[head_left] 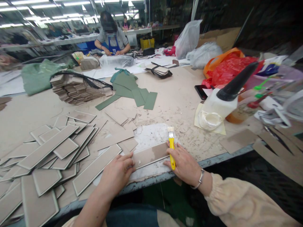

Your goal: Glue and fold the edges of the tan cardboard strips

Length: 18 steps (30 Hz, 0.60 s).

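A beige rectangular piece (151,154) with a darker damp-looking patch lies on a white sheet (151,132) at the table's front edge. My left hand (120,168) pinches its left end. In my right hand (183,162) is a yellow-handled brush (172,151), bristles pointing up and away, while the fingers rest at the piece's right end. Left of my left hand lies a long beige strip with pale edges (97,168), beside a loose heap of similar pieces (49,145). Plain beige pieces (117,137) lie just behind my left hand.
Green pieces (129,86) and a bundled beige stack (75,88) lie farther back. At right stand a white bottle with a black nozzle (217,105), a phone (200,92) and a red bag (233,71). Another person (112,37) works across the table.
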Motion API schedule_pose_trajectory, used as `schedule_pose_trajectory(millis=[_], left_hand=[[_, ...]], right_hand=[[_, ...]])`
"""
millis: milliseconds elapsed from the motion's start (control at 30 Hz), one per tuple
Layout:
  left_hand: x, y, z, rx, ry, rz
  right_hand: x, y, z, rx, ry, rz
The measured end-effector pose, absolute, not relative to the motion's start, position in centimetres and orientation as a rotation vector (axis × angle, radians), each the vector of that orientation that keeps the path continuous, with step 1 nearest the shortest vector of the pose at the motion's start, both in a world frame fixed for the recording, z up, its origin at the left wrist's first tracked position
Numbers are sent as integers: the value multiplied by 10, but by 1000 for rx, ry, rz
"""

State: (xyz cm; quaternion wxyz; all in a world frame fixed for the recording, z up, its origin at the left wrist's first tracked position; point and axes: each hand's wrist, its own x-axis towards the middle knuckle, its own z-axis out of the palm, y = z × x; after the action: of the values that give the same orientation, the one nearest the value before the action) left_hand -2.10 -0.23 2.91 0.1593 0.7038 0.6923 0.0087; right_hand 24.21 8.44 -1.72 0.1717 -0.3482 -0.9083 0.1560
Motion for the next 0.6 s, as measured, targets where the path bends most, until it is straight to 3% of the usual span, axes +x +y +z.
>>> schedule_pose_trajectory(millis=[333, 433, 600], left_hand=[[-39, 1, 34, 1823, 1987, 201], [-23, 0, 38, 2018, 2033, 313], [38, 2, 26, 2361, 1918, 10]], right_hand=[[244, 88, -16, -1017, -2611, 378], [244, 87, -19, -1015, -2597, 348], [244, 90, -26, -939, -2565, 320]])
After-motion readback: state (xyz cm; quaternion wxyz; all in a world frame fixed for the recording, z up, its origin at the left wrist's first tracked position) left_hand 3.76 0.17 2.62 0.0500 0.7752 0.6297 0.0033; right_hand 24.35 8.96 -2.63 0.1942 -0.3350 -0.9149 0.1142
